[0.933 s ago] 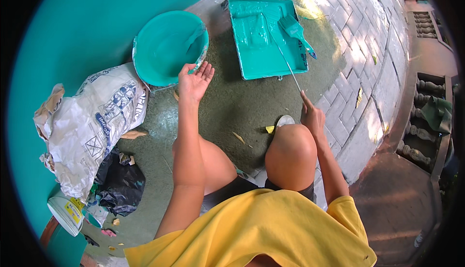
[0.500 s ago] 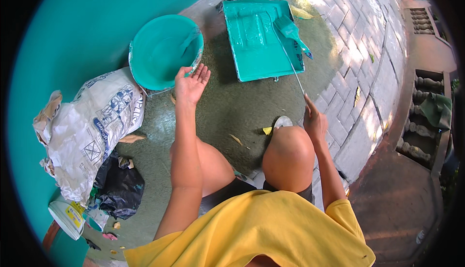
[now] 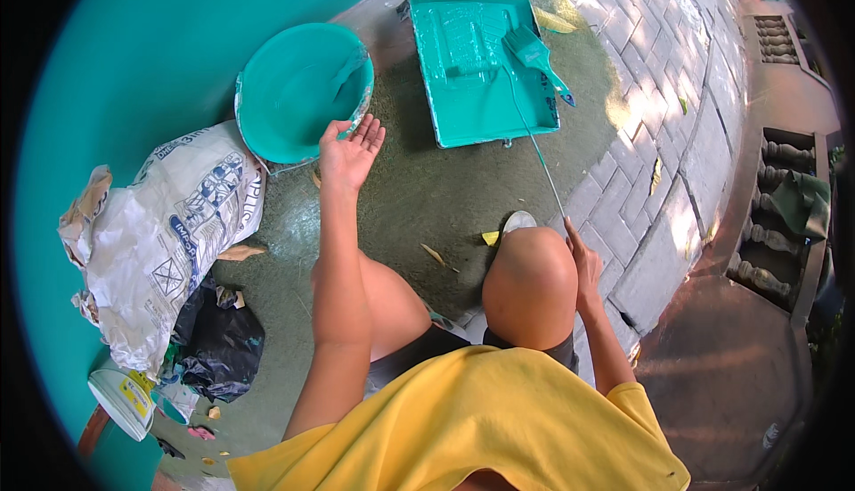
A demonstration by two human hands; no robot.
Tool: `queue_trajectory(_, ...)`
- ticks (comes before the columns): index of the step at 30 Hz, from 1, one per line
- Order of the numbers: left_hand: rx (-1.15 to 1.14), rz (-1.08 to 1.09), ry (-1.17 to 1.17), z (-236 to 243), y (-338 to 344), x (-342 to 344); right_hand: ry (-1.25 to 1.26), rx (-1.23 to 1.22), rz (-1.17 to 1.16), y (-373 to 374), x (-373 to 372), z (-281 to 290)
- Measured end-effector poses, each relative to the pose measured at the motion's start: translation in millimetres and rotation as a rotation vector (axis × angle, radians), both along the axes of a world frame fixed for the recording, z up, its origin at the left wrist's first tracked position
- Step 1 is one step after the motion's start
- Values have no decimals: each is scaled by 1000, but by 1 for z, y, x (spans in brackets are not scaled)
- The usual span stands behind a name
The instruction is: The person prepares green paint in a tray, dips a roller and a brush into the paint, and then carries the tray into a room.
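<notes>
My right hand (image 3: 585, 264), at my right knee, is closed round the near end of a long-handled paint roller (image 3: 543, 163). The roller's thin rod runs up into a paint tray (image 3: 476, 126) coated in teal paint, and its teal-covered head lies across the tray's middle. A flat paintbrush (image 3: 539, 56) rests over the tray's right edge, bristles inward. Palm up with the fingers spread, my left hand (image 3: 350, 154) is empty beside the near right rim of a bucket (image 3: 294, 90) holding teal paint.
A teal wall (image 3: 169, 54) rises at the left. Against it lie a crumpled white sack (image 3: 183, 233), a black plastic bag (image 3: 227, 344) and a white tub (image 3: 123, 402). Grey paving (image 3: 632, 161) runs along the right, and a few dry leaves lie on the concrete.
My right hand has moved back toward me, drawing the roller's head from the tray's far part to its middle. My left hand stays almost still.
</notes>
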State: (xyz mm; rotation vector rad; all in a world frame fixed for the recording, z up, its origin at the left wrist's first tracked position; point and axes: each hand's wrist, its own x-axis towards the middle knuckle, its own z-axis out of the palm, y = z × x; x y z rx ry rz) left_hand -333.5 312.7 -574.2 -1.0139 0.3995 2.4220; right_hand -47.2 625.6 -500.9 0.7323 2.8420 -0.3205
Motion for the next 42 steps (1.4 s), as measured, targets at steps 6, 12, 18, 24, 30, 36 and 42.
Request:
queue_trajectory(6, -115, -58, 9, -6, 8, 0, 47, -23, -3, 3, 48, 6)
queue_trajectory(12, -396, -313, 194, -20, 23, 8, 89, -80, -59, 18, 52, -23)
queue_trajectory(18, -649, -660, 271, -30, 49, 25, 105, 15, -62, 19, -48, -70)
queue_trajectory(24, -820, -818, 245, -33, 71, 29, 165, -454, -101, 37, -53, -134)
queue_trajectory(30, -1068, -587, 349, -68, 125, -1, 372, -462, -309, 92, -115, -110)
queue_trajectory(36, -1115, -422, 312, -101, 158, -13, 277, -1135, -466, 155, -218, -151)
queue_trajectory(42, -1430, -510, 450, -107, 160, -14, 228, -1242, -202, 130, -235, -166)
